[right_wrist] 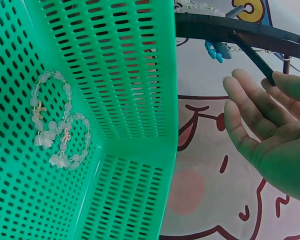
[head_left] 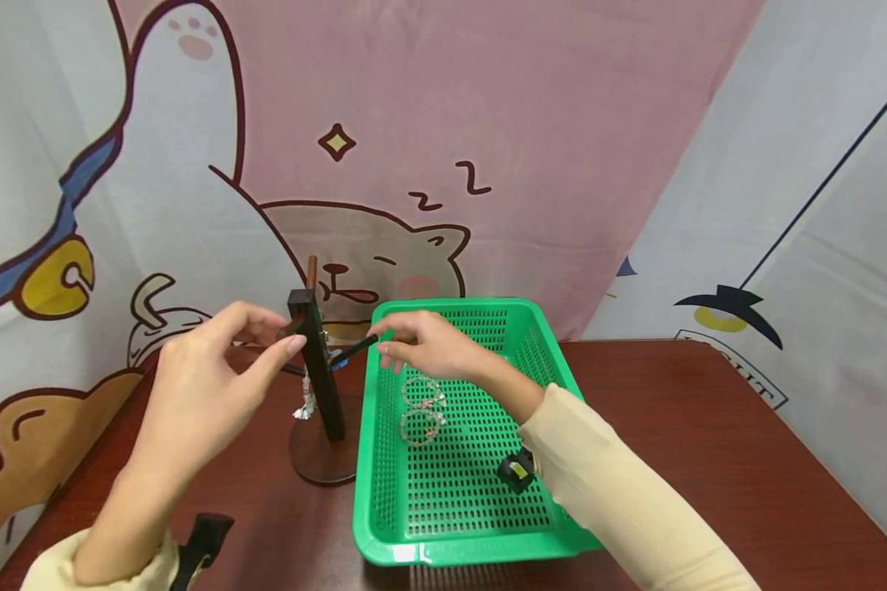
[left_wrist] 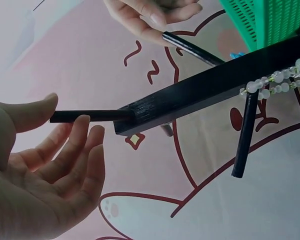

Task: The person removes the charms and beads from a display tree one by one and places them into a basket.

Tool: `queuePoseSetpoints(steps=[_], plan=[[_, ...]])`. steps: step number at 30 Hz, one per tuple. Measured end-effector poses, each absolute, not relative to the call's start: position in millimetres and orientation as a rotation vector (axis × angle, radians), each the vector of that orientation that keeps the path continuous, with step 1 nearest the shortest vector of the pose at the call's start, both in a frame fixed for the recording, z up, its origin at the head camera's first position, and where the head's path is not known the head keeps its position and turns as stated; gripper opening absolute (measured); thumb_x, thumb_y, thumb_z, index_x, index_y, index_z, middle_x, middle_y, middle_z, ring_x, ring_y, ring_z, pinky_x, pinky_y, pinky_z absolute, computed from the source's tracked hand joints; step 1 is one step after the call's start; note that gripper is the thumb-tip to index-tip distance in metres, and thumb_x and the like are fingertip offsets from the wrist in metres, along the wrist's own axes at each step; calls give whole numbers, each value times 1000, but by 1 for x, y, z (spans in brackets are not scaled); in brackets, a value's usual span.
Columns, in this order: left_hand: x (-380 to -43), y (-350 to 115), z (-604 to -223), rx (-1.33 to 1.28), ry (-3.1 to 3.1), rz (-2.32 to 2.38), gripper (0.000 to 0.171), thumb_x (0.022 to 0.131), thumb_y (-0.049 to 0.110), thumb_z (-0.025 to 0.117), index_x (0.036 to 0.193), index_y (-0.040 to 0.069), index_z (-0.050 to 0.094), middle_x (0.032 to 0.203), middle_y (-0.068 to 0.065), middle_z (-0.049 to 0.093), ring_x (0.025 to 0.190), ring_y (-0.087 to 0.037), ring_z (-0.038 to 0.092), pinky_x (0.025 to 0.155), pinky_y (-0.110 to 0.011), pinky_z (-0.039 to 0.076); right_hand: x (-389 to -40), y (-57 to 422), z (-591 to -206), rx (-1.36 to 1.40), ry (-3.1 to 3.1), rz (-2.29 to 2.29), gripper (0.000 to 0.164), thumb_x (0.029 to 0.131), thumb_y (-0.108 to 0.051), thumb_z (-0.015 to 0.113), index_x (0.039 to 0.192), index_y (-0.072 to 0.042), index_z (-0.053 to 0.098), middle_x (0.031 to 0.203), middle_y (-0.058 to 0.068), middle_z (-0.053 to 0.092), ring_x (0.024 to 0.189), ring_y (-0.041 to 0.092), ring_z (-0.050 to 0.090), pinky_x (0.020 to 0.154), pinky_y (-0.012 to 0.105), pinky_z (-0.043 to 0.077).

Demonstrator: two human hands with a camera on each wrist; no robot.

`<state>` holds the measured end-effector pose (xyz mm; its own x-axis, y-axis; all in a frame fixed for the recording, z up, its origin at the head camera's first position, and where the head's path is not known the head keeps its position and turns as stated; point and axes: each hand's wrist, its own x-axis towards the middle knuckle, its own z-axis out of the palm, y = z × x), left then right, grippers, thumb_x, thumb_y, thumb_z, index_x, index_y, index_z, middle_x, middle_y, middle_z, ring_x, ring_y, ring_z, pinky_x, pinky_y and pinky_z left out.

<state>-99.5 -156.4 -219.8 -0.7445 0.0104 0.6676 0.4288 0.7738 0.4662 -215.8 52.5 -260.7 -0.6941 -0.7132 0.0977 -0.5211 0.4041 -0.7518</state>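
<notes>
The left hand (head_left: 207, 373) is pinching the stand's (head_left: 324, 382) upper peg (left_wrist: 90, 116) between thumb and finger, its other fingers curling loosely. The right hand (head_left: 436, 346) is pinching the tip of the right peg (head_left: 355, 350), right of the stand's post. A beaded bracelet (left_wrist: 278, 76) is hanging left of the post. Two bracelets (right_wrist: 52, 125) are lying in the basket (head_left: 488, 552), right of the stand.
</notes>
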Motion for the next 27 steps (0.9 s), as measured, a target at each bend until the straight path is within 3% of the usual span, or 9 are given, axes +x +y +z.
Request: queuePoseSetpoints(steps=[7,17,27], plan=[[-99,-155,-220,-319,-2280,-810,8,79,11,71,84,9,64,76,-1,66,61,-18,62,58,-15,39,-215,54,-260,-1112,2405,-1162,28,94,-11,52,121,-3,54,83,7,67,70,13,61,65,25,49],[-98,-162,-220,-315,-2275,-854,5,80,12,71,83,12,67,75,2,66,58,-1,55,56,-13,39,-216,64,-262,-1109,2409,-1166,28,93,-8,52,121,-4,55,81,3,67,69,12,61,67,31,49],[-100,-182,-216,-268,-2421,-957,11,85,22,67,92,13,70,84,-3,67,65,0,55,57,-17,39,-219,75,-269,-1075,2414,-1145,27,93,-7,52,119,-4,56,81,2,67,69,12,61,64,27,48]])
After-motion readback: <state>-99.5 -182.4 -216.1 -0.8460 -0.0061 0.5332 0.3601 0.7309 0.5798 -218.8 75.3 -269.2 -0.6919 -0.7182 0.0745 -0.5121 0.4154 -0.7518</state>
